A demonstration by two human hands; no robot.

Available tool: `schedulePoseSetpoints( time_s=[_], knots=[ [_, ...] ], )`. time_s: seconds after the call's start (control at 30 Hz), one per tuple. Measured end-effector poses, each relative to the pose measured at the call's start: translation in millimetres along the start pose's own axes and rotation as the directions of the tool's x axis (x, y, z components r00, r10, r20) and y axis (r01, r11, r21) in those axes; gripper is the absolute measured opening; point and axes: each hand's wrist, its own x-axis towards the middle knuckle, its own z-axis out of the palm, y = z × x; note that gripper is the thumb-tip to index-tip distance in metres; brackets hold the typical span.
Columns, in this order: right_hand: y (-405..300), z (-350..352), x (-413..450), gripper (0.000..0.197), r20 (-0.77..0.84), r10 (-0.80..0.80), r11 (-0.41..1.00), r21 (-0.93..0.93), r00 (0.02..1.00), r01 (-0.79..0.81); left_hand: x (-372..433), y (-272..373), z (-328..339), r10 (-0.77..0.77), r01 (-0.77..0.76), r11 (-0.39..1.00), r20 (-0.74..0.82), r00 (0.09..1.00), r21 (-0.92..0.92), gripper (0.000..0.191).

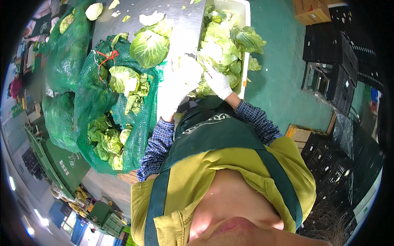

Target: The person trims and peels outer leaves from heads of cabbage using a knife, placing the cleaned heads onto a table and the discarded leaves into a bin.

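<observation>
A pale cabbage head, washed out by glare, rests in my left hand, which wears a white glove. My right hand, also gloved, is close against the cabbage's right side. Its fingers are closed around what looks like a slim knife, mostly hidden by glare and fingers. Beneath and beyond that hand, a white bin is heaped with loose cabbage leaves. Left of my left hand, a green mesh sack gapes with cabbages and leaves inside. A large green cabbage lies past the sack on the steel table.
More filled mesh sacks stand at left, and another cabbage lies at the table's far end. A green wheeled bin is behind them. Stacked black crates and a cardboard box line the right. Another person is at upper left.
</observation>
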Motion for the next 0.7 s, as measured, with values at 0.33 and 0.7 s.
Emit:
schedulePoseSetpoints(
  time_s=[0.33,0.7],
  knots=[
    [-23,-15,-25,0.018,0.01,-0.116,0.939,-0.323,0.993,0.113,35,0,17,-0.178,0.185,0.979,-0.082,0.981,0.082,0.115],
    [2,-15,-7,0.037,-0.014,-0.161,0.981,-0.11,0.987,0.159,52,15,26,-0.306,0.309,0.946,-0.041,0.951,0.097,0.112]
  ],
)
